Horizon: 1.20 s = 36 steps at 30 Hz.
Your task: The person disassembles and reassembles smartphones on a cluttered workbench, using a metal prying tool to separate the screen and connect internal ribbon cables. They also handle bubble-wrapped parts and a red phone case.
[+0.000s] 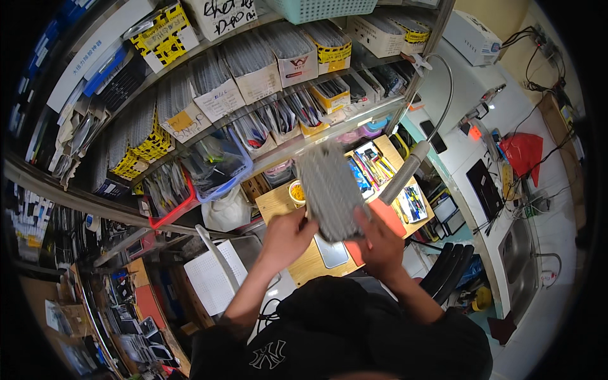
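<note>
Above the wooden workbench I hold a grey, box-shaped bundle [332, 190], blurred by motion. It looks like a tight row of thin, plastic-wrapped sheets, much like those in the boxes on the shelf. My left hand [288, 237] grips its near left edge with the thumb along the side. My right hand [382, 244] is closed against its near right side, its fingers partly blurred. Beneath the bundle, a phone-shaped slab [332, 253] rests on the wooden bench top [304, 271], beside an orange mat [387, 216].
Shelves ahead carry cardboard boxes [256, 76] of thin sleeves, a blue basket [237, 166] and a red tray [174, 212]. A gooseneck lamp [408, 171] hangs over the bench's right side, near a tool tray [373, 168]. A small yellow-filled cup [296, 191] stands left. A sink [519, 266] lies far right.
</note>
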Motion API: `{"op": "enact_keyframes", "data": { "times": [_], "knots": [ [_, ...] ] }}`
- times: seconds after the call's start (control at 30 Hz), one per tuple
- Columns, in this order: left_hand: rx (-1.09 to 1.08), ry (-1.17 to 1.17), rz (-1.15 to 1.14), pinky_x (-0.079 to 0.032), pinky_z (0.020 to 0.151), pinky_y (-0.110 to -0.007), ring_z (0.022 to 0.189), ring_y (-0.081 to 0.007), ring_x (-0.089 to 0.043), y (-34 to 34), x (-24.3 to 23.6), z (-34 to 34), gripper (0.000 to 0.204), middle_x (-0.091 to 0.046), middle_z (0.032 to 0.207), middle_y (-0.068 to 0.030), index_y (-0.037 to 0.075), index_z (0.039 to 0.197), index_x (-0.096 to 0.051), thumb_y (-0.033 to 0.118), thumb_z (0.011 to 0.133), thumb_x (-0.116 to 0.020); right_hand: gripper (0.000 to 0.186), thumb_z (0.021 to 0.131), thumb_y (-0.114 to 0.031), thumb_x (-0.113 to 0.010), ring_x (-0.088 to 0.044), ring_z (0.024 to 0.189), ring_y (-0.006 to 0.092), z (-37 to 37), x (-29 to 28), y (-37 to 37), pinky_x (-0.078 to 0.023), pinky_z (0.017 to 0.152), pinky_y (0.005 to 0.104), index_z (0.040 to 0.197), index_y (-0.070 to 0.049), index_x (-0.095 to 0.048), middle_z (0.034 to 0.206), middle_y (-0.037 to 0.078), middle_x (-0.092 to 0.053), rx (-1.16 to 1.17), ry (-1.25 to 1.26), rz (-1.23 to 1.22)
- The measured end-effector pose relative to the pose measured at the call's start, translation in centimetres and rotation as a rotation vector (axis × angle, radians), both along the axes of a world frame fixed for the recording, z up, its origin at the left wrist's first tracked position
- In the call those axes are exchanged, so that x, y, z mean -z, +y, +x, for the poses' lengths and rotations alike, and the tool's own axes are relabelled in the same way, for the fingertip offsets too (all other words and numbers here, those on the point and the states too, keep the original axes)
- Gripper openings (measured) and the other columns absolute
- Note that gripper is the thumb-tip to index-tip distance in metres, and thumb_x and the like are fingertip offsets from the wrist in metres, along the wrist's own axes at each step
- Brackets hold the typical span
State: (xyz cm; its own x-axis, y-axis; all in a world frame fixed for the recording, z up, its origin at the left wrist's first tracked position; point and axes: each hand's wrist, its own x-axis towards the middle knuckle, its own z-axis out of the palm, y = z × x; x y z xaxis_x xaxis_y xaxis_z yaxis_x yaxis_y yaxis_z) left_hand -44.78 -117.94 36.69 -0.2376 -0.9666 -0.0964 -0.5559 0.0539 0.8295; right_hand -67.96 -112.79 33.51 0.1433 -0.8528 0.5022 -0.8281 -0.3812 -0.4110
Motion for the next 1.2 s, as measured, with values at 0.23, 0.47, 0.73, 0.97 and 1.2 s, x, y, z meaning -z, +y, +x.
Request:
{"op": "enact_keyframes", "data": {
  "times": [0.23,0.47,0.73,0.97,1.2],
  "knots": [
    [0.007,0.249,-0.404,-0.057,0.08,-0.039,0.099,-0.0337,-0.073,-10.4,-8.0,-10.7,0.046,-0.073,0.111,-0.021,-0.001,0.136,-0.057,0.03,0.102,-0.063,0.072,0.074,-0.002,-0.086,-0.075,0.098,0.026,-9.0,-5.8,-15.5,-0.06,0.08,0.0332,0.141,-0.019,-0.065,0.124,0.014,-0.072,0.092,-0.269,-0.25],
    [-0.078,0.291,-0.031,-0.056,0.089,-0.031,0.104,-0.0183,-0.07,-9.3,-1.8,-5.5,0.04,-0.072,0.119,-0.0137,-0.001,0.137,-0.058,0.023,0.104,-0.062,0.066,0.08,-0.017,-0.084,-0.069,0.096,0.032,-11.4,-7.6,-34.5,-0.052,0.085,0.0398,0.142,-0.017,-0.064,0.114,0.019,-0.073,0.111,-0.116,-0.073],
    [-0.487,0.552,0.039,-0.056,0.086,-0.03,0.094,-0.0158,-0.07,-1.8,2.3,5.6,0.033,-0.074,0.11,-0.0098,0.0,0.131,-0.063,0.021,0.106,-0.06,0.023,0.084,-0.012,-0.073,-0.06,0.119,0.0343,8.3,-8.0,-31.4,-0.05,0.1,0.0461,0.105,-0.004,-0.069,0.125,0.014,-0.064,-0.441,-0.049,-0.446],
    [-0.603,0.775,0.079,-0.055,0.08,-0.029,0.09,-0.0154,-0.071,1.9,3.4,9.9,0.045,-0.075,0.109,-0.0089,0.003,0.129,-0.064,0.041,0.11,-0.05,0.046,0.079,-0.008,-0.078,-0.053,0.133,0.0364,28.8,-8.7,-26.5,-0.045,0.11,0.0452,0.121,-0.002,-0.059,0.134,0.015,-0.061,-0.503,0.174,-0.536],
    [-0.376,1.724,0.025,-0.051,0.104,-0.048,0.125,-0.0334,-0.062,0.8,4.9,11.8,0.074,-0.063,0.136,-0.0222,0.006,0.141,-0.054,0.068,0.102,-0.042,0.037,0.075,0.001,-0.078,-0.053,0.133,0.0369,22.4,-8.3,-15.2,-0.046,0.108,0.0485,0.106,-0.001,-0.057,0.13,0.016,-0.061,-0.646,0.018,-0.192]
  ]
}}
